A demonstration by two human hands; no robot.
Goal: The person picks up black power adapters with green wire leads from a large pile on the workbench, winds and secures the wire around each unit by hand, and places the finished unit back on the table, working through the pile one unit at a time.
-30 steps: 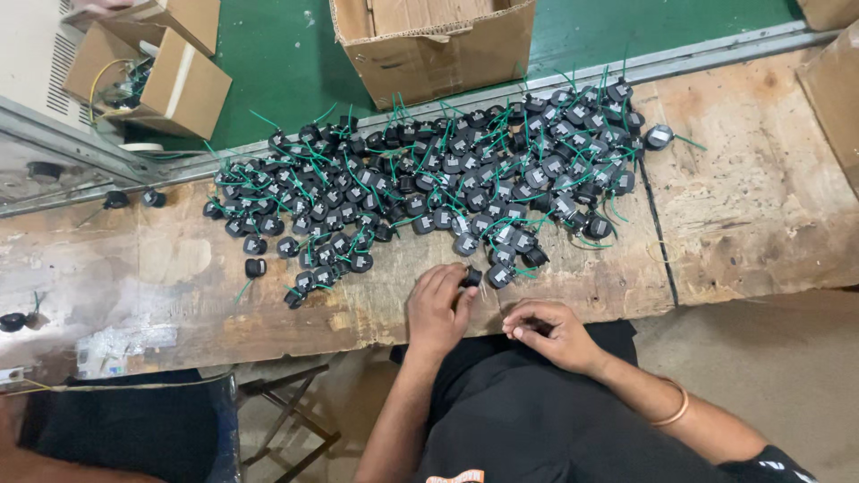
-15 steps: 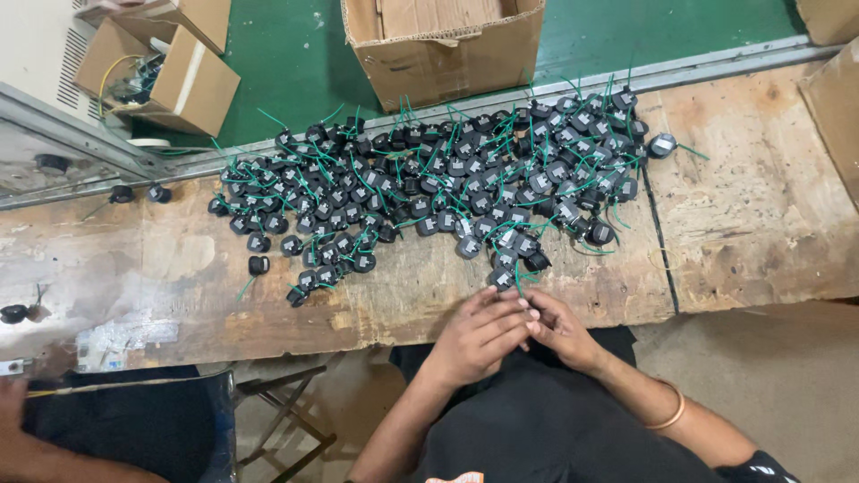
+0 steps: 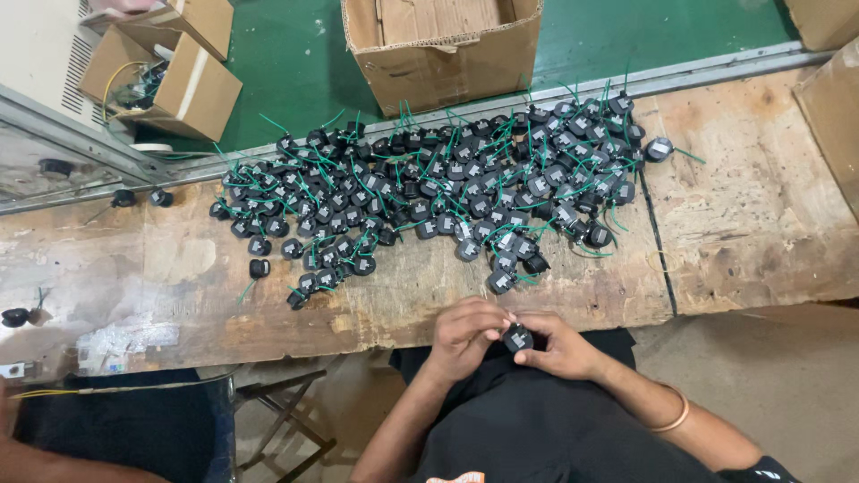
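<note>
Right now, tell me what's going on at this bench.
A seated person holds one small round black part between both hands, left hand and right hand, just off the near edge of a worn wooden bench. A large pile of similar black parts with green wires is spread across the bench ahead. Open cardboard boxes stand on the green surface beyond. A few stray black parts lie at the far left.
</note>
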